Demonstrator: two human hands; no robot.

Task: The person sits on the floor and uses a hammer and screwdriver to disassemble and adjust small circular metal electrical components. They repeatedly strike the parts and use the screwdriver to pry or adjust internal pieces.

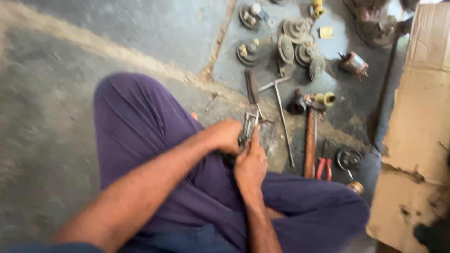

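**Both hands closed on a small metal part above the lap**

The left hand and the right hand meet just in front of the knees, side by side and touching. Both are curled around a small metal part, which sticks out between them; the picture is blurred there, so its exact shape cannot be told. The right thumb lies straight up along it. The part sits above the person's purple trousers, legs folded on the concrete floor.

Just beyond the hands lie a flat dark file and a long T-handled wrench, near each other. To the right of those is a hammer with a wooden handle, and beside its handle a pair of red-handled pliers. Farther off, a cluster of round grey metal discs is spread on the floor, with a copper-wound armature to their right. A torn cardboard sheet stands along the right edge.
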